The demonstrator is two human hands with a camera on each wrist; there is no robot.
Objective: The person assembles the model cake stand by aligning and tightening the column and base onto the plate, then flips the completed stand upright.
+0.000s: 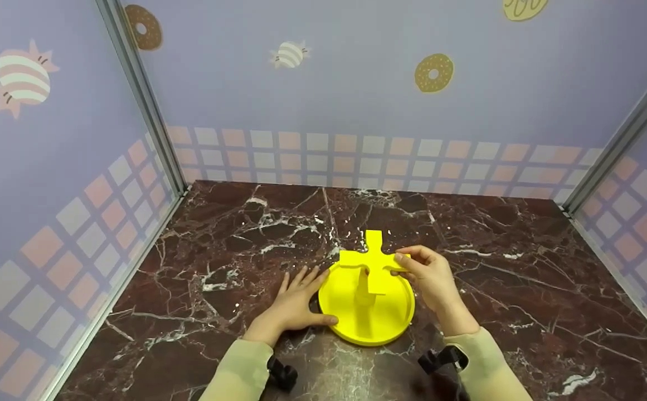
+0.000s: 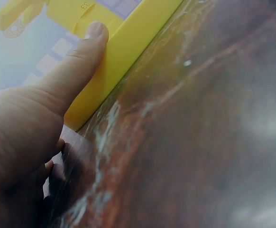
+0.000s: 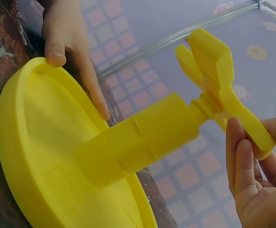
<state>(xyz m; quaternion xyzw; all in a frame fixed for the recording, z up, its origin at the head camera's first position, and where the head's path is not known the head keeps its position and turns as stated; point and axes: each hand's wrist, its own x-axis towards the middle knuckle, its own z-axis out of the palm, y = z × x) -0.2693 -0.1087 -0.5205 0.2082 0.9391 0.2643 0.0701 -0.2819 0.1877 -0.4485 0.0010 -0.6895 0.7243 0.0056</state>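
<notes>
A round yellow tray with a raised rim [image 1: 370, 341] lies on the dark marbled table. From its middle rises a thick yellow post [image 3: 142, 137], topped by a four-armed yellow cross piece [image 1: 376, 260]. The right hand [image 1: 432, 281] pinches the cross's right arm between thumb and fingers; the right wrist view shows the fingertips [image 3: 242, 152] on that arm's end. At the tray's left side, the left hand [image 1: 295, 303] rests with fingers spread, its thumb [image 2: 83, 61] on the rim and its other fingers along the outer edge.
The marbled table [image 1: 217, 267] surrounds the tray and carries small white specks behind it. Patterned purple panels [image 1: 356, 83] stand at the back and both sides, with metal posts [image 1: 150, 106] at the corners. Black wrist devices [image 1: 446, 358] sit on both forearms.
</notes>
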